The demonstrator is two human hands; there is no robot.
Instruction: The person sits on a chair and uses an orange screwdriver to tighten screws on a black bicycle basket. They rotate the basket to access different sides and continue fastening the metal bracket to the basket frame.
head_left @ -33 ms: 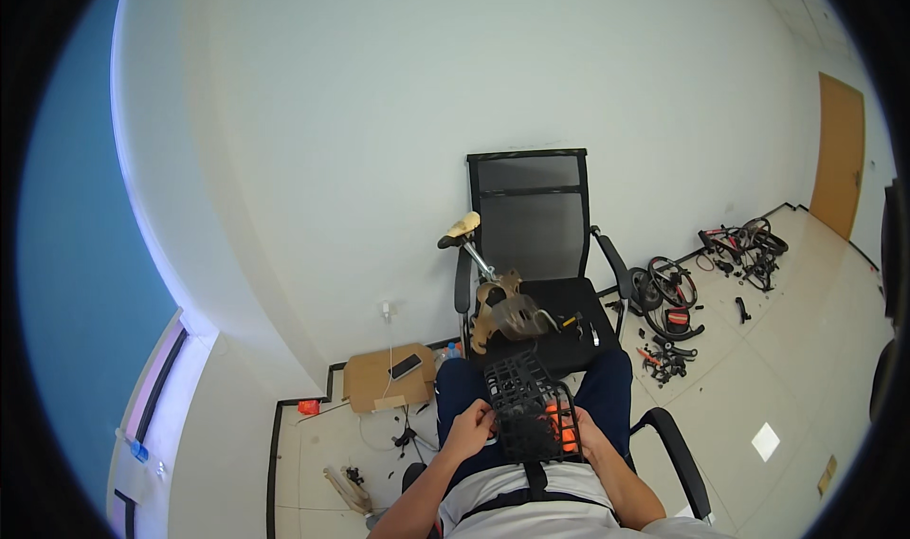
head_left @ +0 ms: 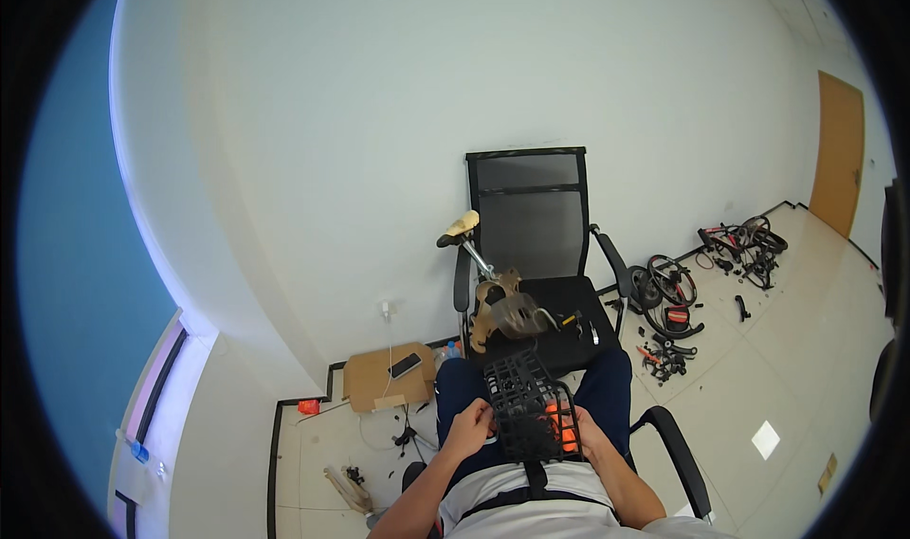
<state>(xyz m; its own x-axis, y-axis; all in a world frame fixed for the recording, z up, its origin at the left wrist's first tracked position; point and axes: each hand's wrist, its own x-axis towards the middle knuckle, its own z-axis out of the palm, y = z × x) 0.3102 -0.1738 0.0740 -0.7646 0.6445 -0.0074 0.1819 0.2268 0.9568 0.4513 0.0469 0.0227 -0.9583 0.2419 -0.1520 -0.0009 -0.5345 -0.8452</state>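
Seated person grips a black lattice basket (head_left: 524, 401) on the lap: left hand (head_left: 470, 427) closed on its side, right hand (head_left: 586, 435) mostly hidden, grip unclear.

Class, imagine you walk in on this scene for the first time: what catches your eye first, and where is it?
First, the black mesh basket on the seated person's lap, held by the left hand and the right hand. Just beyond the knees stands a black office chair with small parts on its seat. Bicycle parts lie scattered on the floor to the right.
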